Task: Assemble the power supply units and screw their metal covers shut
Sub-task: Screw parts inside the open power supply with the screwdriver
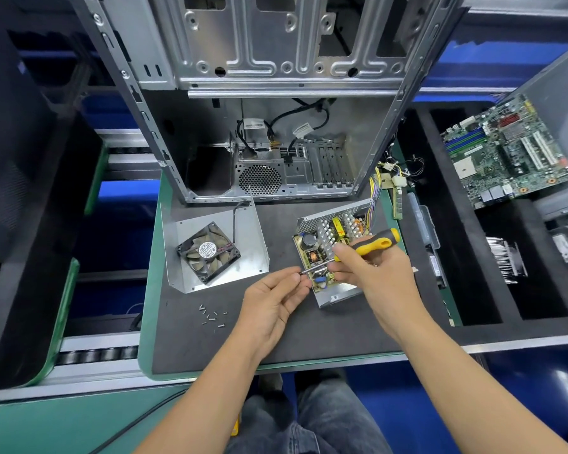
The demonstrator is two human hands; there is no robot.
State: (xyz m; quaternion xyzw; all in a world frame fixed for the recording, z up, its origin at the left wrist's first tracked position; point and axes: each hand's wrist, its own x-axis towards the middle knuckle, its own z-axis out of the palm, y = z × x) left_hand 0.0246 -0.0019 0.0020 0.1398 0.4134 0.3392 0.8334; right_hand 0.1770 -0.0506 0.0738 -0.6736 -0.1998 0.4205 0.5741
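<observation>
An open power supply unit point(325, 290), its circuit board exposed in a metal tray, lies right of centre on the dark mat. Its metal cover point(253, 231), with a black fan point(208, 252) mounted inside, lies to the left. My right hand point(371, 270) grips a yellow-and-black screwdriver point(371, 244) above the unit, its shaft pointing left. My left hand point(273, 299) pinches something small at the screwdriver's tip; what it holds is too small to tell. Several loose screws point(212, 317) lie on the mat to the left of that hand.
An empty computer case point(276, 77) stands open behind the mat. A bundle of coloured wires point(384, 181) leads from the unit's far corner. A motherboard point(505, 152) lies in a foam tray at the right, with a heatsink point(505, 260) below it.
</observation>
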